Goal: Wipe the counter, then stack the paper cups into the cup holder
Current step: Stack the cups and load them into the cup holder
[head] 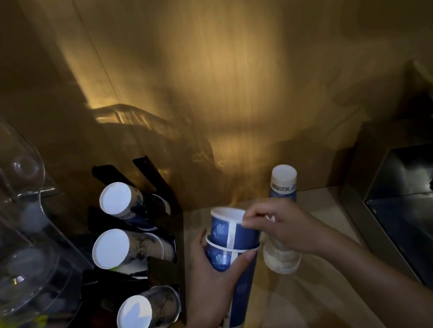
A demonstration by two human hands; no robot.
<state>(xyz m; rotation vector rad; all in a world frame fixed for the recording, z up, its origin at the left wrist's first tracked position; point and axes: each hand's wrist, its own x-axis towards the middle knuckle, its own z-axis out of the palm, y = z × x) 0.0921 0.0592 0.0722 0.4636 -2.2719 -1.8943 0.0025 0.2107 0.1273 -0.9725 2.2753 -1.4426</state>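
My left hand (214,276) grips a tall stack of blue paper cups (236,283) held upside down over the wooden counter (306,315). My right hand (285,224) pinches the top blue cup (233,231), which sits tilted on that stack. Behind my right hand stands a second stack of white-and-blue cups (281,193), partly hidden. At the left, the black cup holder (163,261) has three slots, each holding cups with white bottoms facing me: an upper (116,198), a middle (112,248) and a lower (136,316) stack.
A clear plastic dome cover (6,216) fills the far left. A dark metal box or sink edge (422,203) borders the counter on the right. A wooden wall (223,76) rises right behind the counter.
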